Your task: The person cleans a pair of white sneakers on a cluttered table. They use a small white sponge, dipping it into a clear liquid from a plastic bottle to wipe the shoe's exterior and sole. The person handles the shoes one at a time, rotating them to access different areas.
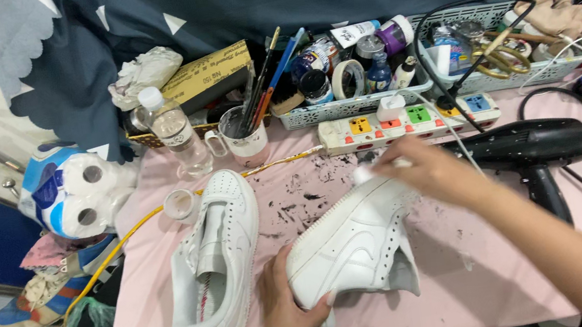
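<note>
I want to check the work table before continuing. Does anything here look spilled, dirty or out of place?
Yes. Black specks and smears stain the pink cloth between the two white shoes, close to the shoe held by the left hand. A small cap lies loose beside the other shoe.

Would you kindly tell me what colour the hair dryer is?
The hair dryer is black, seen best in the head view.

Both hands point(292, 304) curled shut (right point(413, 165) outstretched).
</note>
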